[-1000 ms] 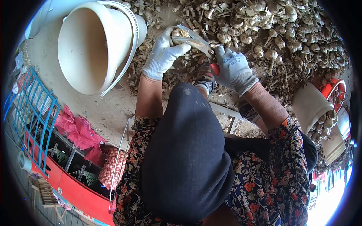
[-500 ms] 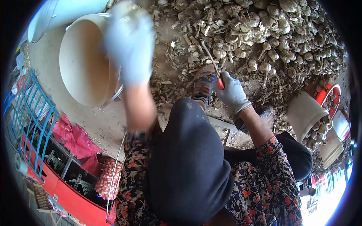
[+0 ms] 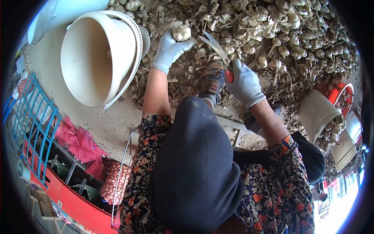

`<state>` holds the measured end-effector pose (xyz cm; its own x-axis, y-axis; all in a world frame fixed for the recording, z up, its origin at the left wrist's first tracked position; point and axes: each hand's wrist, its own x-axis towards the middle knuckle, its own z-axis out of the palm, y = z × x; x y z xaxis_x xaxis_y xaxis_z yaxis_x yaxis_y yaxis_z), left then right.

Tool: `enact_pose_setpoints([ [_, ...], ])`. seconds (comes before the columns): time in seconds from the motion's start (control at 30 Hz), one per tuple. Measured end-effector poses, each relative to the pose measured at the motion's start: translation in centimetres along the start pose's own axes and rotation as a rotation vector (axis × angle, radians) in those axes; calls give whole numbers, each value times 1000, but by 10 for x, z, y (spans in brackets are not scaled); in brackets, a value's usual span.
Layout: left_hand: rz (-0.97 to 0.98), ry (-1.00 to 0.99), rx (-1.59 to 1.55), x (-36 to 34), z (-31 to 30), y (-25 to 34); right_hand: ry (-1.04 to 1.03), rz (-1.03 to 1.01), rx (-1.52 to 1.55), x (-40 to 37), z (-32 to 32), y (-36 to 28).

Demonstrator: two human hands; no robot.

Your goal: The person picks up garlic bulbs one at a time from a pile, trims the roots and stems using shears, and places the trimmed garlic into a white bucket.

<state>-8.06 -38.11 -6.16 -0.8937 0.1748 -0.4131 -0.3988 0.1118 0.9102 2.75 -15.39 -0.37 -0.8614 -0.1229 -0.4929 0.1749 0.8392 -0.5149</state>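
A garlic bulb is held in the gloved fingers of my left hand, its pale round side facing up. My right hand, also gloved, grips pruning shears by their red handle. The shears' blades are spread apart and point toward the bulb, with a gap between them. Beyond both hands lies a wide heap of garlic with dry stalks and loose skins. A large cream bucket stands to the left of my left hand, its mouth visible.
At right, a cream bucket and a red bucket hold garlic. On the left are a blue metal rack, pink netting and a full net bag beside a red-sided machine. A metal stool frame shows near my legs.
My left hand, blurred over the bucket's edge before, has come right toward the shears and now shows a garlic bulb. The shears' blades have spread wider.
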Motion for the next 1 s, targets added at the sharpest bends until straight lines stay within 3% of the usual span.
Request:
enact_pose_setpoints([
  [0.07, 63, -82, 83, -13, -2, 14, 38, -25, -31, 3, -5, -8],
  [0.13, 163, -142, -49, -19, -4, 19, 108, -135, -204, 7, -18, -20],
  [0.2, 164, -103, 81, -25, -6, 29, 81, -139, -228, 9, -28, -25],
  [0.27, 188, -38, 408, -32, -5, 41, 14, -154, -239, 7, -37, -28],
  [0.47, 118, 3, 446, -45, 12, 56, -23, -169, -251, 9, -32, -30],
  [0.57, 251, 34, 809, -45, 14, 55, 48, -191, -260, 9, -26, -30],
  [0.67, 114, -50, 656, -46, 15, 61, -26, -212, -208, 15, -20, -22],
  [0.73, 190, -24, 707, -41, 17, 51, -189, -69, -17, 18, -19, -16],
  [0.77, 150, 19, 550, -38, 22, 45, -2, -172, 26, 14, -6, -4],
  [0.8, 113, 67, 393, -34, 24, 40, 0, -176, 20, 10, -4, -2],
  [0.83, 65, -6, 116, -31, 23, 37, 6, -96, 104, 2, -2, -2],
  [0.87, 66, -5, 115, -31, 21, 33, 13, -13, 191, -7, -1, -3],
  [0.93, 95, -115, -578, -33, 17, 32, -42, 35, 216, -26, -8, -8],
  [0.97, 45, 6, -683, -35, 19, 32, -176, 88, 386, -36, -16, -16],
  [1.0, 31, -40, -812, -34, 16, 28, -310, 144, 555, -42, -21, -19],
])
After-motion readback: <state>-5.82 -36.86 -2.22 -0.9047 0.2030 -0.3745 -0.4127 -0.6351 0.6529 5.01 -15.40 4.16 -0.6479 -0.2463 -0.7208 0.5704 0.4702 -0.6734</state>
